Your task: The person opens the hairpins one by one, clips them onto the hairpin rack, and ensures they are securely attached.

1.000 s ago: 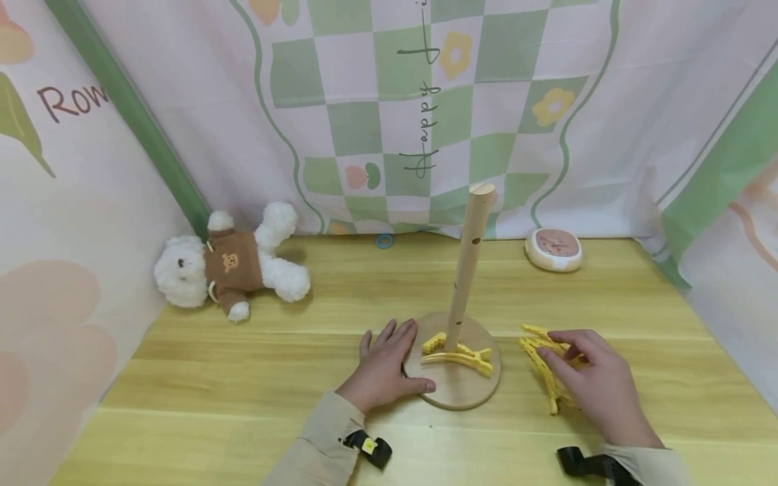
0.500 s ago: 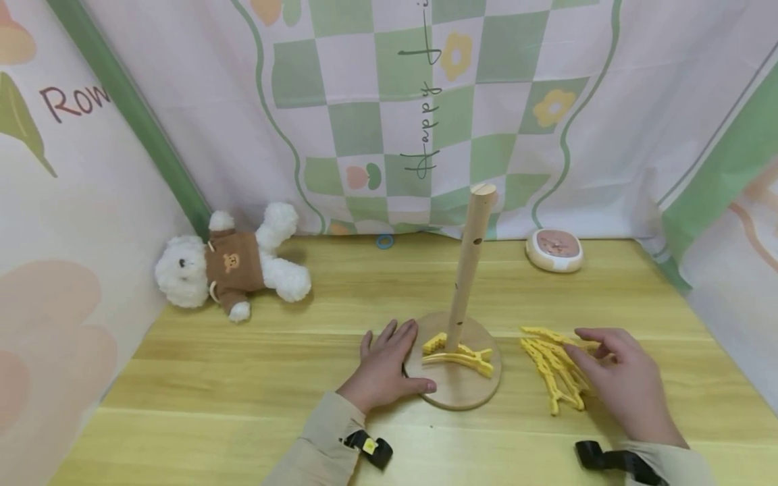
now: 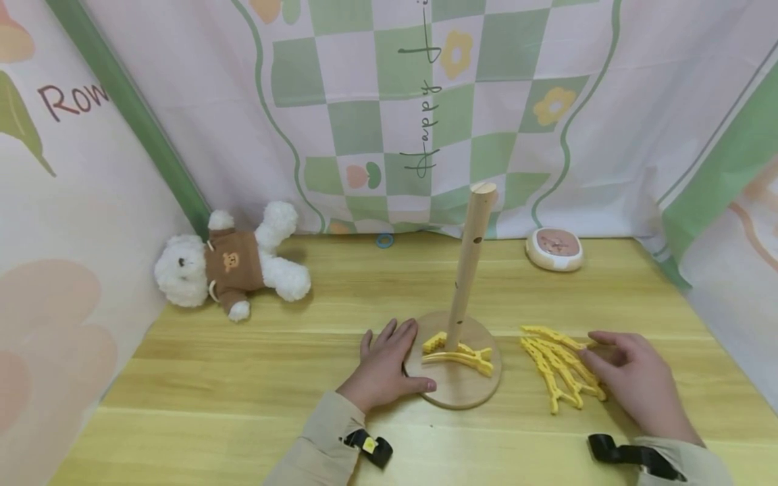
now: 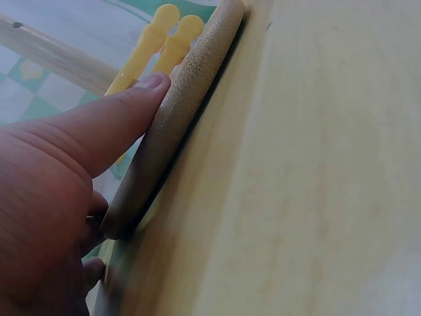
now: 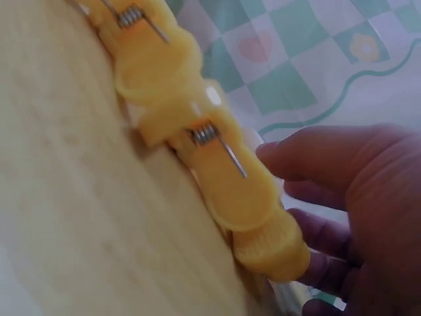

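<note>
In the head view, my left hand [image 3: 383,371] rests on the left edge of a round wooden base [image 3: 456,395], fingers spread and thumb over the rim. From this base rises a wooden pole [image 3: 467,263] with small holes. Yellow alligator hair clips [image 3: 468,363] lie on the base around the pole's foot. My right hand [image 3: 638,385] is over the right end of a fanned group of several yellow hair clips [image 3: 556,371] on the table. Its thumb and index finger are apart, close beside the clips. Metal springs show on the clips [image 5: 230,171] in the right wrist view.
A white plush toy [image 3: 234,263] in a brown top lies at the back left of the wooden table [image 3: 213,405]. Near the back curtain [image 3: 352,81] are a small blue ring [image 3: 385,241] and a rounded cream device [image 3: 554,249].
My right hand has moved right along the yellow hair clips, uncovering more of them. The clips lie much as before, and my left hand stays on the base.
</note>
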Demonstrator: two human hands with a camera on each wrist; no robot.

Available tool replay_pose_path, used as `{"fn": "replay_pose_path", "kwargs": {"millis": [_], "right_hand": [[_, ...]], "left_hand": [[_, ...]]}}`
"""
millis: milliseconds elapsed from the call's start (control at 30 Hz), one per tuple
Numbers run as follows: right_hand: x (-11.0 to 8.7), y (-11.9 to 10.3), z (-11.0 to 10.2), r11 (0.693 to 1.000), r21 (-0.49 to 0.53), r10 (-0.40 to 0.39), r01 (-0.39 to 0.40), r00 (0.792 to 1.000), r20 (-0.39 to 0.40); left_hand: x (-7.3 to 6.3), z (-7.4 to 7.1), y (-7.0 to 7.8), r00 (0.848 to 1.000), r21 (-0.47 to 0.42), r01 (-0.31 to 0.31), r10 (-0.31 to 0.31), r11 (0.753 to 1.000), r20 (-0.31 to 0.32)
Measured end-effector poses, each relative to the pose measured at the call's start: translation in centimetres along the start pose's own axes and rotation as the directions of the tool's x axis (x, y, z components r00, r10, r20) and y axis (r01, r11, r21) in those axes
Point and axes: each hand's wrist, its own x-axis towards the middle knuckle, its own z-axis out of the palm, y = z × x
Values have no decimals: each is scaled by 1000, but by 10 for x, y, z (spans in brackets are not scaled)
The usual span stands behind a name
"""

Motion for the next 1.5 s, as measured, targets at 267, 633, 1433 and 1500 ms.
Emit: {"fn": "replay_pose_path", "kwargs": {"millis": [267, 633, 1433, 1500], "right_hand": [[2, 6, -4, 998, -53, 34, -28, 992, 120], [1, 2, -6, 998, -6, 61, -61, 996, 67], [-9, -46, 12, 962, 102, -240, 253, 963, -125], [-11, -50, 13, 960, 106, -245, 259, 961, -129]], "left_hand": [[0, -1, 1, 1000, -7, -5, 5, 1000, -2], [0, -1, 1, 1000, -9, -7, 7, 1000, -4], [0, 2, -1, 1000, 0, 4, -4, 1000, 3], [0, 1, -1, 1000, -3, 6, -6, 1000, 4]]}}
